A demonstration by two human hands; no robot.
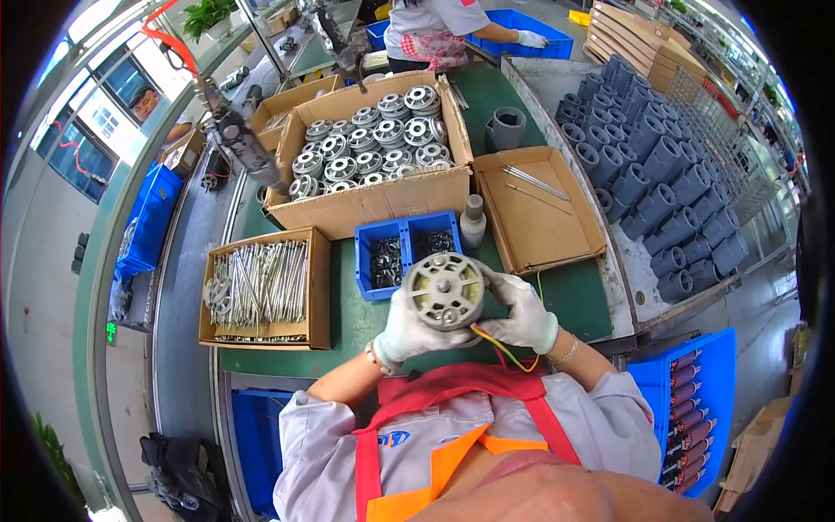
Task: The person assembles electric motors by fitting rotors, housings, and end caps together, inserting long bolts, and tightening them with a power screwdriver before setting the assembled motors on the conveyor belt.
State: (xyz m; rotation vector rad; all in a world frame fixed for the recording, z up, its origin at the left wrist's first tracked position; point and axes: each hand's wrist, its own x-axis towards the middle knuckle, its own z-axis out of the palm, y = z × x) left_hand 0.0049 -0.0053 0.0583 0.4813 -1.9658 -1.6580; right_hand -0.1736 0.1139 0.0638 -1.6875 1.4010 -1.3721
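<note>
Both my hands wear white gloves and hold a round electric motor (445,291) above the near edge of the green bench. Its slotted metal end cover faces up, with a shaft end at the centre. My left hand (410,332) wraps the motor's lower left side. On its right side, my right hand (524,317) grips it, fingers curled. Yellow and red wires (504,348) hang from the motor below my right hand. Just beyond it stands a blue two-part bin (376,233) of small dark parts. The motor's underside is hidden.
A carton (374,193) of metal end covers stands at the back. To the left sits a box (320,287) of long rods; to the right, a shallow tray (531,235) with a few rods. Grey cylinders (661,161) fill a bin. A power tool (239,135) hangs at left. A co-worker (430,35) stands beyond.
</note>
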